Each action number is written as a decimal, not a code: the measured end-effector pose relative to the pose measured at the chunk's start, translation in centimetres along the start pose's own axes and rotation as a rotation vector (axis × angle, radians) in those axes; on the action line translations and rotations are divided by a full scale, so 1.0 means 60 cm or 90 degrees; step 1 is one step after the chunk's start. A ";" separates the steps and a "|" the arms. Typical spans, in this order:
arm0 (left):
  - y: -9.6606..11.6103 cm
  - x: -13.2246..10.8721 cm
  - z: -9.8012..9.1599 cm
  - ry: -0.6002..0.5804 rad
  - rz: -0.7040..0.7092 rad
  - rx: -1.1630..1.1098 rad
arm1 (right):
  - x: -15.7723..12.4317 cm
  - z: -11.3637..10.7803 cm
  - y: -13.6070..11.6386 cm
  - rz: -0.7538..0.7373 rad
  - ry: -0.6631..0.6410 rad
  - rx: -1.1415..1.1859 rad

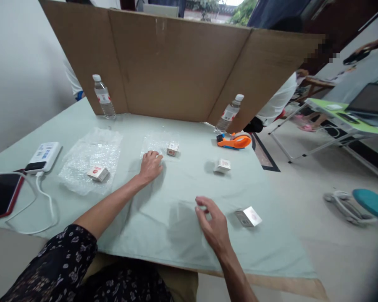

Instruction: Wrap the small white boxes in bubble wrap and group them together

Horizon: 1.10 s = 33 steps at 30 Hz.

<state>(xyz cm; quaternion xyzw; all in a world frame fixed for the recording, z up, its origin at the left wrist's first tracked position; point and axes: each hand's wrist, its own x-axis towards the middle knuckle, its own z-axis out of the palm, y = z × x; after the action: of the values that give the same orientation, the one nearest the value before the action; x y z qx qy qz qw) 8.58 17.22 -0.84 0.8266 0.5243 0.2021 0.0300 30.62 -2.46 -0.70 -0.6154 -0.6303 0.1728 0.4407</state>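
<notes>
My left hand (151, 165) is at the near edge of a small sheet of bubble wrap (154, 141), its fingers bent downward and slightly apart. Whether the fingertips touch the wrap is hard to make out. On the right part of that sheet sits a small white box (172, 148), just beyond my thumb. My right hand (212, 220) hovers over the cloth, thumb and fingers curved and apart, holding nothing. To its right lies a tilted white box (248, 217); farther off is another white box (223, 165).
A larger bubble wrap sheet (88, 157) carries a small box (98, 173) at left. Beside it lie a power bank (44, 156), cable and phone (4, 195). An orange tape dispenser (236, 141), two water bottles (104, 98) and a cardboard screen (179, 71) stand behind.
</notes>
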 end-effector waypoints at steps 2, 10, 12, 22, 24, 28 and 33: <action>-0.016 0.021 -0.005 -0.041 0.020 0.056 | 0.101 0.027 0.010 -0.031 -0.003 -0.028; -0.008 0.048 0.002 -0.095 0.102 0.067 | 0.389 0.161 0.026 -0.035 -0.143 -0.176; -0.007 0.016 -0.006 -0.107 0.129 0.057 | 0.384 0.163 0.016 -0.035 -0.190 -0.179; 0.017 -0.237 -0.071 -0.062 0.272 -0.062 | 0.168 0.096 -0.074 -0.136 -0.210 -0.067; 0.021 -0.266 -0.079 -0.052 0.251 -0.075 | 0.133 0.102 -0.084 -0.131 -0.225 -0.068; 0.026 -0.298 -0.085 -0.045 0.221 -0.072 | 0.086 0.121 -0.091 -0.135 -0.238 -0.097; 0.030 -0.310 -0.092 -0.025 0.214 -0.069 | 0.061 0.132 -0.086 -0.125 -0.214 -0.135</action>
<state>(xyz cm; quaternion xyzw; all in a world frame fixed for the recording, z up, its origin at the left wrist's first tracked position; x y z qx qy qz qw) 1.25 -0.83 -0.95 0.9035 0.3665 0.2160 0.0510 21.83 2.60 0.10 -0.5566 -0.7664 0.1620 0.2766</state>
